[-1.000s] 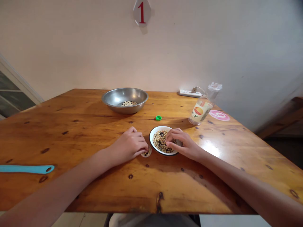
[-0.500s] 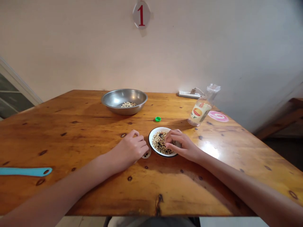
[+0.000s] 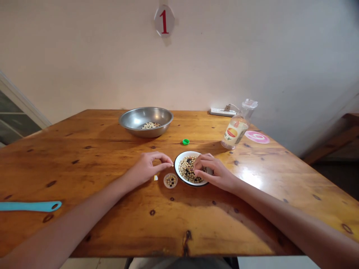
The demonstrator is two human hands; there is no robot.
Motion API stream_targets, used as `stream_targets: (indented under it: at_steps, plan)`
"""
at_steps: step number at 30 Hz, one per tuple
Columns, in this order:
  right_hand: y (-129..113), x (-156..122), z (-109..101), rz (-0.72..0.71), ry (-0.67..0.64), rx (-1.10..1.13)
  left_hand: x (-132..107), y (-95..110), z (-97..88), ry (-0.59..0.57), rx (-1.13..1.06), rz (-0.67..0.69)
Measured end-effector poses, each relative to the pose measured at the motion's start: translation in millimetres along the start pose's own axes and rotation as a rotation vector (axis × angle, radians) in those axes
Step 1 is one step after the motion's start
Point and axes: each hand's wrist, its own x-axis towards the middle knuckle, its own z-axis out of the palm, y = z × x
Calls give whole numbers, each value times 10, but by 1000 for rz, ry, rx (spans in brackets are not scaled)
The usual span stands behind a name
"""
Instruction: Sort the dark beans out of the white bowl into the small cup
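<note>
My left hand (image 3: 150, 165) hovers just left of the bowl. Its thumb and forefinger are pinched together on a tiny pale bean (image 3: 172, 165). Below the fingertips stands a small clear round dish (image 3: 170, 181) with yellow and black beans in it. The white bowl (image 3: 177, 160) with a dark rim holds a mix of pale and black beans (image 3: 187, 170). My right hand (image 3: 214, 171) reaches over that bowl's right side, fingers curled and thumb close to them at the beans. What lies between those fingertips is hidden.
A steel basin (image 3: 131, 121) with beans sits at the back. Near it are a green cap (image 3: 186, 142), a clear labelled bottle (image 3: 235, 129), a power strip (image 3: 223, 112) and a pink sticker (image 3: 257, 136). A blue handle (image 3: 30, 206) lies left; a scrap (image 3: 156, 178) lies beside the small dish.
My left hand has moved up and left off the small dish, uncovering it and the scrap, and now shows a bean in its pinch. My right hand stays over the bowl.
</note>
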Motion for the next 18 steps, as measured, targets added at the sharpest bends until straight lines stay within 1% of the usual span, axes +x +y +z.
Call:
stream_targets:
  at_steps: [3, 7, 11, 18]
  plan:
    - [-9, 3, -6, -9, 3, -1, 12, -17, 74, 50, -203, -78]
    - [-16, 5, -11, -6, 8, -10, 23, 0, 207, 87, -334, -150]
    - [-15, 3, -8, -2, 27, -10, 15, 48, 285, 146, -276, -152]
    - [4, 4, 4, -20, 43, 2, -13, 99, 317, 213, -128, -124]
